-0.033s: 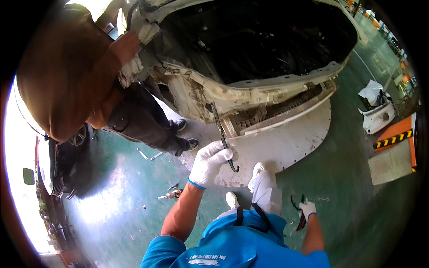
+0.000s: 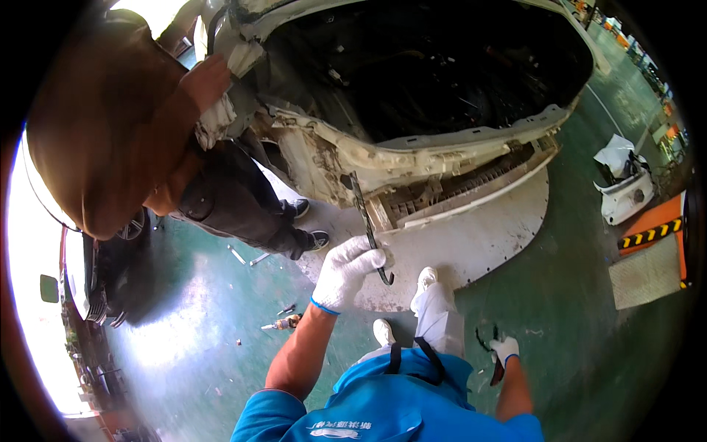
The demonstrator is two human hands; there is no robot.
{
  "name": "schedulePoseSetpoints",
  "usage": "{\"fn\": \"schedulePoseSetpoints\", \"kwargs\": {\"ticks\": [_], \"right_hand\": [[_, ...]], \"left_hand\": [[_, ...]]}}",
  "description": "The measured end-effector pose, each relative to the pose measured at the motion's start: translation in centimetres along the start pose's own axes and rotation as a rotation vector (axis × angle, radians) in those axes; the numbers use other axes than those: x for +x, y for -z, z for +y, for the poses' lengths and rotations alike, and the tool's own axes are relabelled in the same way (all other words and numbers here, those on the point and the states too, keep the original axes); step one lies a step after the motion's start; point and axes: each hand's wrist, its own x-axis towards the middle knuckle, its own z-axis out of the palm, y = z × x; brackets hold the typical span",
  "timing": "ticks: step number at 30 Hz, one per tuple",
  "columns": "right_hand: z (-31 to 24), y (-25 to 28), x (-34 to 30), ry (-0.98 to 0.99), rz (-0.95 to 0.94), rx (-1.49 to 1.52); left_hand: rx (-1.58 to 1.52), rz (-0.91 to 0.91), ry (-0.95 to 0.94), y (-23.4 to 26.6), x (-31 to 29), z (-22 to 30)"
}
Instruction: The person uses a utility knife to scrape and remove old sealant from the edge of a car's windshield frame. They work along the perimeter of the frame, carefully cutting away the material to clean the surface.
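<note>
The person's left hand (image 2: 345, 274), in a white glove with a blue edge, is closing its fingers around a long dark rod (image 2: 361, 202). This rod is standing in front of the person, over the light-coloured platform (image 2: 508, 232); its lower end is bending into a small hook, just below the fingers. Its upper end is overlapping the damaged rear of a white car body (image 2: 420, 156), but I cannot tell whether the two are touching.

The right hand (image 2: 505, 348), also in a white glove, is hanging lower, at the person's right side, above the green floor (image 2: 567, 331). It is gripping a dark object (image 2: 497, 372), which is showing on both sides of the glove; its exact kind is too small to tell.

At the left, a co-worker (image 2: 110, 118) in brown clothing is leaning near the car's corner. A power tool (image 2: 286, 323) is lying on the floor, left of the person's feet. Well apart, at the right, a white car part (image 2: 626, 197) is resting near an orange panel (image 2: 659, 215).
</note>
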Motion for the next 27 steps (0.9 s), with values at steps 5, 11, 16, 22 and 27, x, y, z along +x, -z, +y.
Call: {"fn": "schedulePoseSetpoints", "kwargs": {"ticks": [5, 11, 16, 22, 27], "right_hand": [[-8.1, 0.6, 4.1, -0.018, 0.006, -0.074], [-39.1, 4.5, -1.6, 0.467, -0.325, 0.389], [-57.6, 10.6, -9.2, 0.772, -0.675, 0.482], [-66.7, 11.3, -12.4, 0.895, -1.004, 0.483], [-69.3, 9.7, -13.1, 0.898, -0.988, 0.337]], "left_hand": [[0.374, -0.006, 0.021, -2.7, 4.4, 3.1], [0.692, 0.041, -0.013, -8.4, 9.3, 9.0], [0.779, -0.015, -0.119, -12.5, 11.3, 11.7], [0.837, 0.066, -0.216, -14.2, 11.5, 14.1], [0.864, 0.143, -0.321, -12.1, 11.1, 14.2]]}}
